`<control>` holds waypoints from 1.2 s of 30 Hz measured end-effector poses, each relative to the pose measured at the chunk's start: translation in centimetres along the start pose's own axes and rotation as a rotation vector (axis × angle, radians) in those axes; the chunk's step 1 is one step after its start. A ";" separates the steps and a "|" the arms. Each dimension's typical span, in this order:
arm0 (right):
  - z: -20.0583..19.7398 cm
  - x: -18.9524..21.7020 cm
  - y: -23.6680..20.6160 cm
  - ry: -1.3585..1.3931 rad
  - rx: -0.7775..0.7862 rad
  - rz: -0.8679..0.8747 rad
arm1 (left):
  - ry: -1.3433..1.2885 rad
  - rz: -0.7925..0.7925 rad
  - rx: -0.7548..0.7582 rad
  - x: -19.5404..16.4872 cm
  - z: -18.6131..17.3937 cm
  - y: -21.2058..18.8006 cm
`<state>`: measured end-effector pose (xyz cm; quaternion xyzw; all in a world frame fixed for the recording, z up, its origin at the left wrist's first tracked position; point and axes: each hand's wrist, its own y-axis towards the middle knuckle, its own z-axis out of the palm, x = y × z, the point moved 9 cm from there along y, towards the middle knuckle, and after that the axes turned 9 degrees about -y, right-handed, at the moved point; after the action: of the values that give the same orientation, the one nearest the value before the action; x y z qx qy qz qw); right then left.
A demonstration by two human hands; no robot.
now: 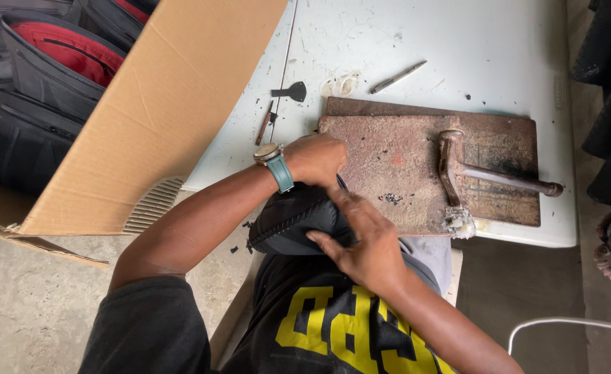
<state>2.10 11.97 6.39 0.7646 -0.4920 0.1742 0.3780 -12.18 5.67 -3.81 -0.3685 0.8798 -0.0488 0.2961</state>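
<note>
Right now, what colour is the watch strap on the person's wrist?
The watch strap on the left hand is teal, seen in the head view.
</note>
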 end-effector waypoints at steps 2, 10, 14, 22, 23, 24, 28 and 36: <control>1.7 1.0 -0.2 0.004 0.051 -0.121 | -0.018 0.039 0.016 -0.5 -0.1 -0.2; 5.1 1.3 -1.2 0.045 0.250 -0.163 | -0.094 -0.006 0.005 -0.4 -0.5 -1.5; 5.3 1.3 -2.2 0.062 0.205 -0.160 | -0.397 0.120 -0.170 1.3 -1.9 -4.3; 5.8 2.4 -3.5 0.054 0.201 -0.198 | 0.125 -0.422 -0.679 13.8 -5.2 -12.2; 5.6 2.7 -3.6 0.052 0.188 -0.218 | 0.137 -0.356 -0.739 13.3 -5.0 -12.3; 5.4 3.0 -3.7 0.050 0.175 -0.234 | 0.149 -0.289 -0.794 12.8 -5.0 -12.5; 5.1 2.9 -4.1 0.036 0.187 -0.214 | 0.113 -0.346 -0.786 12.5 -5.0 -12.7; 5.0 2.2 -4.7 0.019 0.195 -0.187 | -0.254 -0.329 -0.369 8.8 -4.4 -15.5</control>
<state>6.69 7.92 2.59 0.8386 -0.3958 0.1923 0.3212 -9.86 -12.10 0.21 -0.5574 0.7580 0.1112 0.3200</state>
